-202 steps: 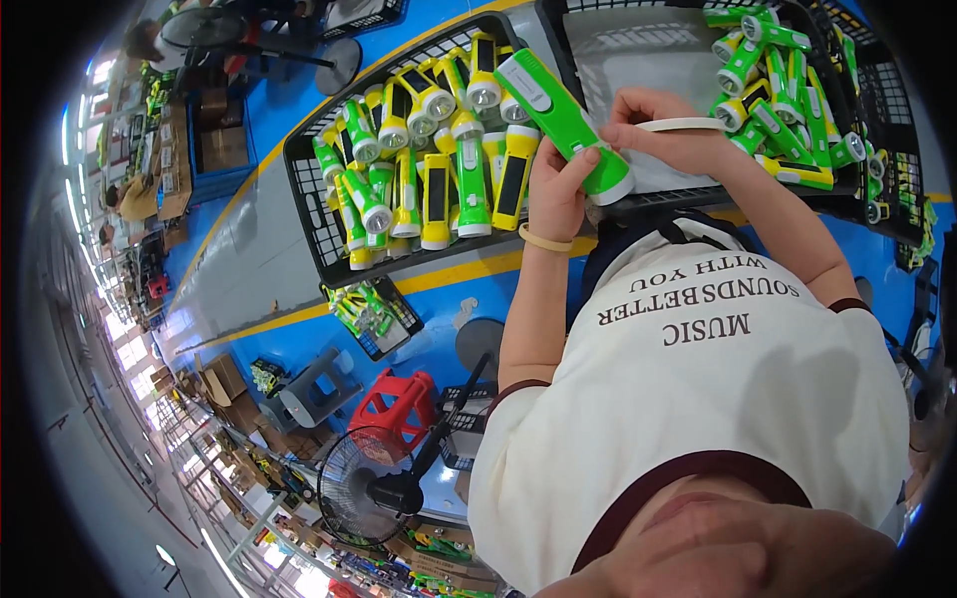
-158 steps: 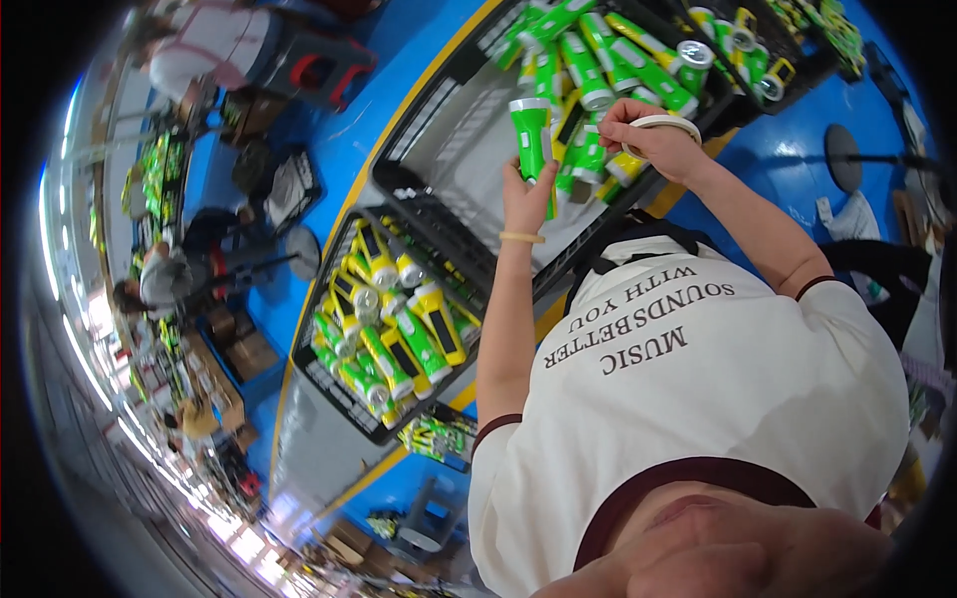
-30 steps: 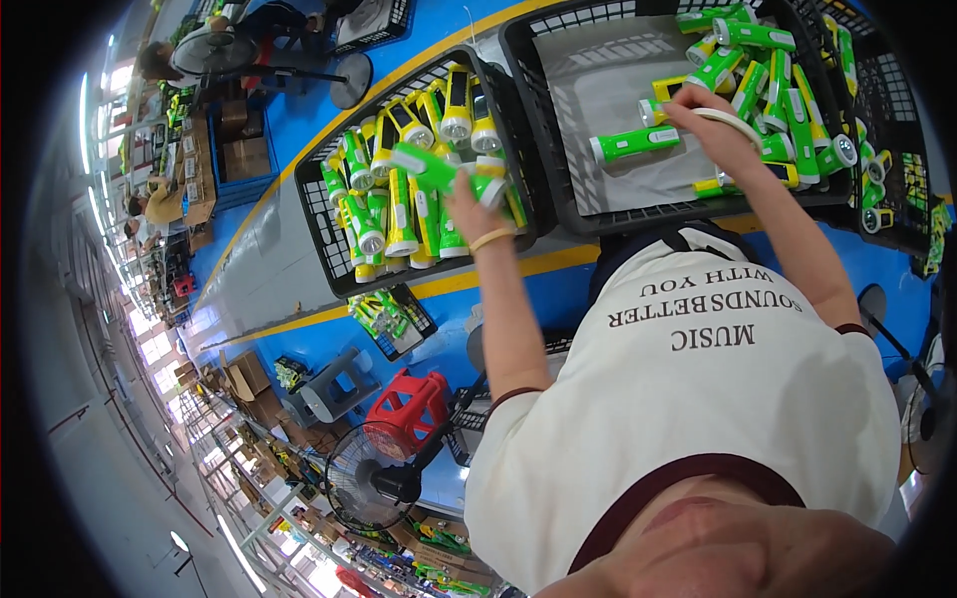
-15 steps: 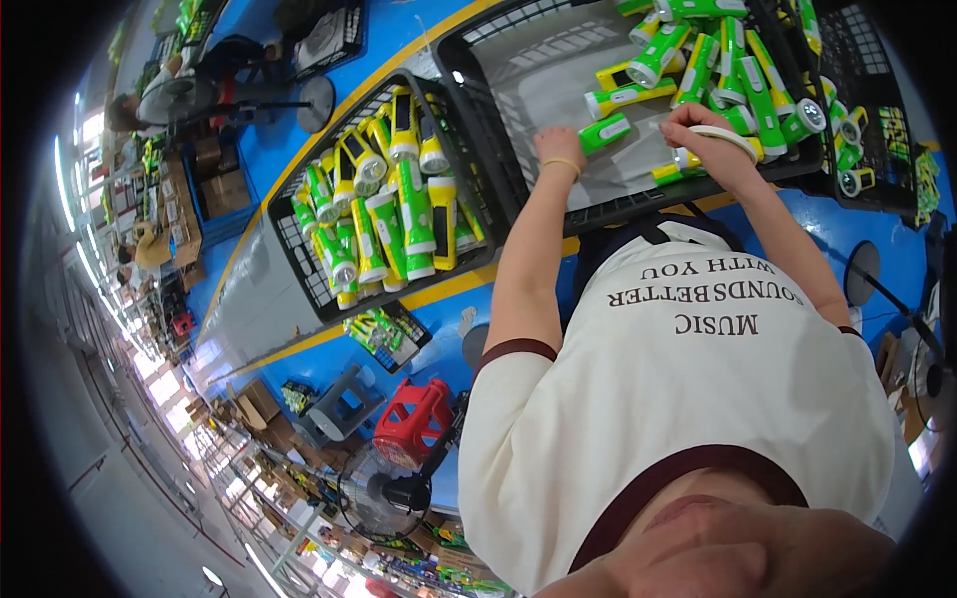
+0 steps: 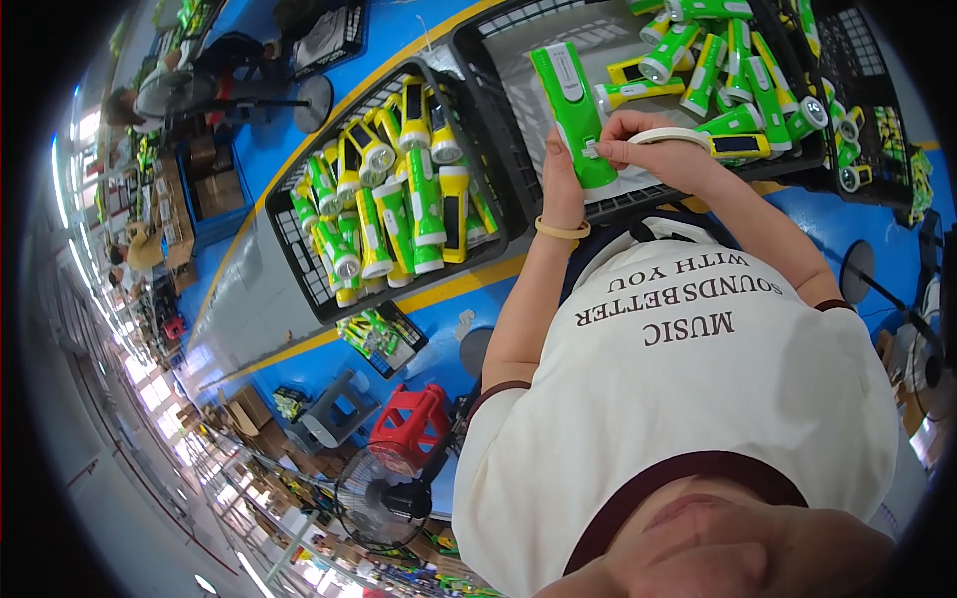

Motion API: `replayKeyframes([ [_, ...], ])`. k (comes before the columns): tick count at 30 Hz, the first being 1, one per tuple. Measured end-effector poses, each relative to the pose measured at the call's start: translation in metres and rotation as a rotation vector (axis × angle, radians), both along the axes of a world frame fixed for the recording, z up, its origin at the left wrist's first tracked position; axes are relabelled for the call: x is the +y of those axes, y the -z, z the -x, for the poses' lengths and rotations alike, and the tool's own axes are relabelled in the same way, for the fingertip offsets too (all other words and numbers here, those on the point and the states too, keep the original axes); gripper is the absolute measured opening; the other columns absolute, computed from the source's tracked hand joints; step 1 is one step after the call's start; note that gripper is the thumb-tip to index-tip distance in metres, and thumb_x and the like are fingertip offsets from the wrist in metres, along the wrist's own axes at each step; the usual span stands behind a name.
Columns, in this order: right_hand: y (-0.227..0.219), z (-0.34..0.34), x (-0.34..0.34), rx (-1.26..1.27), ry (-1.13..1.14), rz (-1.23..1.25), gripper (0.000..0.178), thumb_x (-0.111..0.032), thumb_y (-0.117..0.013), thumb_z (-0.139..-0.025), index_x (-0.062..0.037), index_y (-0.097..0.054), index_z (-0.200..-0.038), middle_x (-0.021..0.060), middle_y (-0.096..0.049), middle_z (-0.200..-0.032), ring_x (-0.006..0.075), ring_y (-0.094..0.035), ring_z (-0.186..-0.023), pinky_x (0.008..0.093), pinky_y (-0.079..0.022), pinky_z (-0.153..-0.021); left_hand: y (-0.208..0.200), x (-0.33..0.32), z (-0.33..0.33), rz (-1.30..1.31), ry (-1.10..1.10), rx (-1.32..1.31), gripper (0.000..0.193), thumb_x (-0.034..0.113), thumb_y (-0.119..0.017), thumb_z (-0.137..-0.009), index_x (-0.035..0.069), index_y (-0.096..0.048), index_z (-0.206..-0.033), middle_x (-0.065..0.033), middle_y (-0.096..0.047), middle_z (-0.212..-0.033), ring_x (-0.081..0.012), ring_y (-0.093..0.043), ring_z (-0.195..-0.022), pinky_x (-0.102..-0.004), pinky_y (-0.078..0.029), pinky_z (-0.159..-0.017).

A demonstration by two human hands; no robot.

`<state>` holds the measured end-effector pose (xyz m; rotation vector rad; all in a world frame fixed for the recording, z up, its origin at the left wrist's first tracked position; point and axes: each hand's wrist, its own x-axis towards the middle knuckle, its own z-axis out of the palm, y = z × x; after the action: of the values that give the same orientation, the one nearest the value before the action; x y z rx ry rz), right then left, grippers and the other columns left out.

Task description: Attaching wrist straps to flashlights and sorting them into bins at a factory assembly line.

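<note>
Green flashlight point(image 5: 573, 110): left hand point(image 5: 560, 184) gripping its lower end, right hand point(image 5: 648, 151) pinching its side, above black crate point(image 5: 498, 110). Neighbouring crate point(image 5: 299, 269) holding finished flashlights point(image 5: 399, 199); red stool point(image 5: 409, 434) sitting below.

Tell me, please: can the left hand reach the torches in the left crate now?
Probably not at once: the left hand holds the green torch over the right crate. The left crate lies open beside it.
</note>
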<state>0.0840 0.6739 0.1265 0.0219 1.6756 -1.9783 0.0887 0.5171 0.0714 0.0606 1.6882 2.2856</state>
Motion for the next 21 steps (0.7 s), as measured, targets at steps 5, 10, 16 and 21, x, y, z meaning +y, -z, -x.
replayKeyframes([
  [5, -0.013, 0.012, -0.043, 0.138, -0.094, -0.134, 0.017, -0.02, -0.062, -0.081, -0.0042, -0.055, -0.077, -0.0018, -0.051, -0.071, 0.0064, -0.047, -0.066, 0.0218, -0.039, -0.058, -0.017, -0.039, -0.007, -0.018, -0.116, 0.129, 0.062, 0.055, -0.026, -0.089, 0.001, -0.038, -0.117, -0.0066, -0.049, -0.103, -0.0125, -0.048, -0.091, -0.0252, -0.04, -0.079],
  [10, -0.017, 0.021, -0.091, 0.264, -0.171, -0.286, 0.019, -0.019, -0.063, -0.079, -0.0028, -0.054, -0.075, 0.0004, -0.051, -0.069, 0.0083, -0.046, -0.065, 0.0244, -0.038, -0.056, -0.022, -0.079, -0.013, 0.059, -0.251, 0.254, 0.048, 0.041, -0.038, -0.091, 0.0, -0.038, -0.116, -0.0061, -0.048, -0.102, -0.0128, -0.047, -0.091, -0.0252, -0.038, -0.081],
  [16, -0.018, 0.04, -0.14, 0.364, -0.207, -0.551, 0.038, -0.037, -0.07, -0.07, -0.003, -0.053, -0.073, 0.0034, -0.051, -0.069, 0.0111, -0.046, -0.066, 0.0263, -0.038, -0.057, -0.025, -0.139, -0.015, -0.274, -0.298, 0.115, 0.033, 0.025, -0.045, -0.091, 0.003, -0.041, -0.114, -0.0108, -0.053, -0.099, -0.0175, -0.054, -0.087, -0.03, -0.044, -0.079],
  [21, -0.018, 0.048, -0.171, 0.437, -0.32, -0.22, 0.037, -0.036, -0.069, -0.073, -0.0035, -0.052, -0.072, 0.0013, -0.052, -0.072, 0.0106, -0.046, -0.064, 0.0262, -0.037, -0.055, -0.036, -0.183, -0.022, -0.467, -0.263, -0.086, 0.041, 0.011, -0.061, -0.08, 0.0, -0.042, -0.114, -0.0145, -0.056, -0.099, -0.0273, -0.061, -0.086, -0.0377, -0.052, -0.074],
])
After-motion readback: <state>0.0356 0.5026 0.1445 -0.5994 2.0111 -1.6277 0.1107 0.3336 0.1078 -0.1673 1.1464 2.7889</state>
